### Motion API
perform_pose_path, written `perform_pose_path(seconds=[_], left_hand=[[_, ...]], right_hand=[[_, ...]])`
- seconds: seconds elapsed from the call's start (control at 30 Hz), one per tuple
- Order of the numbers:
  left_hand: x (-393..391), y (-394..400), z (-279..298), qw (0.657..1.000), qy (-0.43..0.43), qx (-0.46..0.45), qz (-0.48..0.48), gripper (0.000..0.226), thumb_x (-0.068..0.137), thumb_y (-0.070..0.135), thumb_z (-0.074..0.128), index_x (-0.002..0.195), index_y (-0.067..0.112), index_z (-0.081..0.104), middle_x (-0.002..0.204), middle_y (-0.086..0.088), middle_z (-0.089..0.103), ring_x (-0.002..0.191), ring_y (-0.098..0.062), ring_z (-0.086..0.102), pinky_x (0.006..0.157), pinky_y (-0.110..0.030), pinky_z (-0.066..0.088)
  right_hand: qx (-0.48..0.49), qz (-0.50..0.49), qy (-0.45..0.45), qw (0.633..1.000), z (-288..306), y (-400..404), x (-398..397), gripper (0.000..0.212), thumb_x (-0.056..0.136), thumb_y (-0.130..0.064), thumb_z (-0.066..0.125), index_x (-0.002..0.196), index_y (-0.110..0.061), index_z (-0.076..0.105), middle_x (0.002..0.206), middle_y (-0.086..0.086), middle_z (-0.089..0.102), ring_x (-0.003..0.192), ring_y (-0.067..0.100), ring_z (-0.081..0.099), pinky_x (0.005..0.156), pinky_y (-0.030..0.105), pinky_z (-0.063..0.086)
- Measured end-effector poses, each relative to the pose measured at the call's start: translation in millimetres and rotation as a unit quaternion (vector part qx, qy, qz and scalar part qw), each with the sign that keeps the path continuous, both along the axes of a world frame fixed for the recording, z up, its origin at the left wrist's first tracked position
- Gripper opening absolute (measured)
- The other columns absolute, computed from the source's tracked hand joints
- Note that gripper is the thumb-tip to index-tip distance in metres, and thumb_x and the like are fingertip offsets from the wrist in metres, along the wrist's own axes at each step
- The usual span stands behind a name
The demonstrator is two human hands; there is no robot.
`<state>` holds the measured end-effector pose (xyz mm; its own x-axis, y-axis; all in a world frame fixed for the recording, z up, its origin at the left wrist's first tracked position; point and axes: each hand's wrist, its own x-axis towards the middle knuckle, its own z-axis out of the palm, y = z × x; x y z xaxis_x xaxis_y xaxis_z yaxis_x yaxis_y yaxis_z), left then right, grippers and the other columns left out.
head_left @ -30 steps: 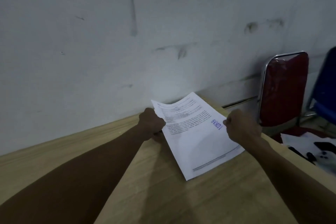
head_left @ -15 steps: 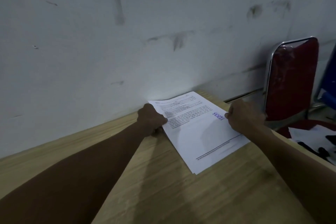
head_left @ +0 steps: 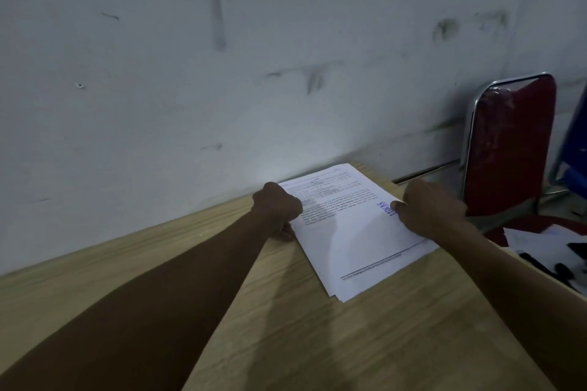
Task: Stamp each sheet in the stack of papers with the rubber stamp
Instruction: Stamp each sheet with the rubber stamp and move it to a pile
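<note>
Against a scuffed grey wall, a light wooden desk (head_left: 317, 343) carries a stack of white printed papers (head_left: 355, 244). The left hand (head_left: 278, 206) is curled at the stack's left edge and the right hand (head_left: 428, 209) pinches its right edge by a blue stamp mark (head_left: 386, 208), seemingly to square the sheets. No rubber stamp is visible.

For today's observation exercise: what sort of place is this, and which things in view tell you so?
Probably a plain office or back room. A stack of papers with a blue stamp mark lies on a wooden table against a scuffed white wall, with a red metal-framed chair beside it.
</note>
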<state>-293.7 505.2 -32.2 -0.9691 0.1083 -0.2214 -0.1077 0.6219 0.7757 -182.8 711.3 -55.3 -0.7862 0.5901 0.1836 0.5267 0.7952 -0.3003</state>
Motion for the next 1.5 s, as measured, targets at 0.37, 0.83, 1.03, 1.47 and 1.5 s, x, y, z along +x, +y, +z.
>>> perform_pose_path(seconds=[0.37, 0.83, 1.03, 1.47, 1.5], left_hand=[[5.2, -0.3, 5.5, 1.000, -0.021, 0.011, 0.014, 0.025, 0.079, -0.002, 0.070, 0.069, -0.005, 0.048, 0.060, -0.022, 0.057, 0.048, -0.031, 0.060, 0.066, -0.050, 0.060], [21.6, -15.4, 19.3, 0.996, -0.054, -0.002, -0.072, 0.034, 0.084, 0.017, 0.073, 0.091, -0.002, 0.045, 0.079, -0.025, 0.058, 0.053, -0.028, 0.058, 0.060, -0.041, 0.057], [51.8, -61.2, 51.6, 0.991, -0.034, 0.007, -0.126, 0.036, 0.086, 0.027, 0.070, 0.100, 0.000, 0.052, 0.093, -0.019, 0.064, 0.065, -0.027, 0.063, 0.061, -0.032, 0.050], [155.9, -259.0, 92.8, 0.979, 0.150, 0.062, -0.121, 0.022, 0.086, 0.024, 0.070, 0.096, 0.004, 0.068, 0.089, -0.015, 0.072, 0.076, -0.024, 0.072, 0.065, -0.034, 0.054], [163.1, -275.5, 92.7, 0.978, 0.159, 0.064, -0.116, 0.020, 0.086, 0.023, 0.070, 0.096, 0.005, 0.069, 0.088, -0.015, 0.073, 0.076, -0.024, 0.073, 0.064, -0.033, 0.054]], right_hand=[[0.023, 0.046, -0.040, 0.998, 0.5, -2.0, -2.2, 0.034, 0.088, -0.035, 0.068, 0.112, -0.013, 0.061, 0.106, 0.004, 0.063, 0.091, 0.021, 0.059, 0.080, 0.034, 0.051], [0.042, 0.039, 0.002, 0.998, -0.6, -23.2, 16.9, 0.043, 0.088, -0.043, 0.063, 0.122, -0.017, 0.059, 0.124, 0.007, 0.060, 0.114, 0.028, 0.054, 0.096, 0.044, 0.047], [0.031, 0.073, 0.014, 0.997, 16.4, -85.0, 55.4, 0.044, 0.091, -0.044, 0.060, 0.129, -0.023, 0.057, 0.132, 0.005, 0.055, 0.123, 0.026, 0.049, 0.101, 0.040, 0.038], [-0.115, 0.280, 0.079, 0.950, 51.7, -277.2, 155.0, 0.028, 0.090, -0.043, 0.062, 0.115, -0.029, 0.064, 0.098, -0.009, 0.065, 0.095, 0.010, 0.061, 0.085, 0.035, 0.051], [-0.112, 0.296, 0.081, 0.945, 53.6, -292.6, 161.4, 0.028, 0.093, -0.044, 0.058, 0.115, -0.028, 0.064, 0.099, -0.008, 0.067, 0.095, 0.010, 0.062, 0.084, 0.035, 0.051]])
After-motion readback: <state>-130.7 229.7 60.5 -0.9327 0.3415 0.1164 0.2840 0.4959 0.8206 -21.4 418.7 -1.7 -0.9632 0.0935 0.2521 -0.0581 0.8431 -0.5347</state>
